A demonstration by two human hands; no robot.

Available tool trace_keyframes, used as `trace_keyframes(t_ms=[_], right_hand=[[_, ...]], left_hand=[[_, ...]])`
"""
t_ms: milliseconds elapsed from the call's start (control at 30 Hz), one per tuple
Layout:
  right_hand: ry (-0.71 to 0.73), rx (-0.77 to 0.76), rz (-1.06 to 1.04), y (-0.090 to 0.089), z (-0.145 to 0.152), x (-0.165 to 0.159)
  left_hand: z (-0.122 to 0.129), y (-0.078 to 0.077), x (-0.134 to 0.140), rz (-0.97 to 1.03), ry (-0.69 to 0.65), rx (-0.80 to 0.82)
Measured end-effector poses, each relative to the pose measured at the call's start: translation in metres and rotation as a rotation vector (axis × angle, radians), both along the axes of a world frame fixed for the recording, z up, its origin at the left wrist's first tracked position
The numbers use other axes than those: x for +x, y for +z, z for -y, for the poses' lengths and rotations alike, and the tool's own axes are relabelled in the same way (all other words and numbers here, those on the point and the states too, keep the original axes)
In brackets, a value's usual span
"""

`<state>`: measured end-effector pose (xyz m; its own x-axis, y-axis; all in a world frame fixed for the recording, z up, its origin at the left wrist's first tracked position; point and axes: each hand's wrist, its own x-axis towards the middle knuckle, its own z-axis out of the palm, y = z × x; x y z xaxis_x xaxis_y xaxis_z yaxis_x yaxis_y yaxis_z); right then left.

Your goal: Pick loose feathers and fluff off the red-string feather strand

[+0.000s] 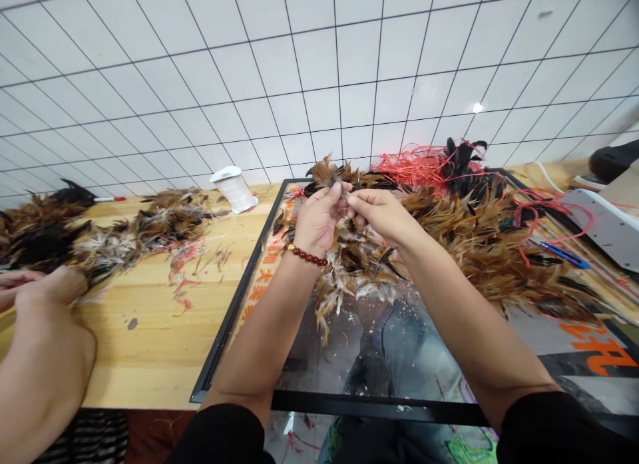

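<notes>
My left hand (322,214) is closed around the base of a small bunch of brown feathers (327,172), whose tips fan out above the fingers. Close against it, my right hand (377,211) pinches at the same bunch with thumb and fingertips; whatever fine thing lies between them is too small to make out. Both hands are raised over a glass panel (319,364) with a black frame. Beneath and to the right of them spreads a large heap of brown, black and whitish feathers (459,257).
Red plastic strands (414,168) lie behind the feather heap. A white spool (234,190) stands left of the panel. At right are a blue cutter (564,254) and a white device (599,224). Another person's hands (44,287) work at left near more feathers (164,218).
</notes>
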<state>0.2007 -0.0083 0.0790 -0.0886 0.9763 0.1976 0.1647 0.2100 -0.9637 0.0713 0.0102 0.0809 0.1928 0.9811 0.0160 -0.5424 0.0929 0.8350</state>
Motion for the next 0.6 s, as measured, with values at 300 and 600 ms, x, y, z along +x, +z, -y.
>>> trace_keyframes(t_ms=[300, 600], right_hand=[[0.001, -0.058, -0.198, 0.003, 0.001, 0.003], [-0.040, -0.098, -0.351, -0.001, -0.001, -0.008]], left_hand=[[-0.006, -0.006, -0.001, -0.050, 0.038, 0.043], [0.000, -0.005, 0.005, -0.048, -0.052, 0.152]])
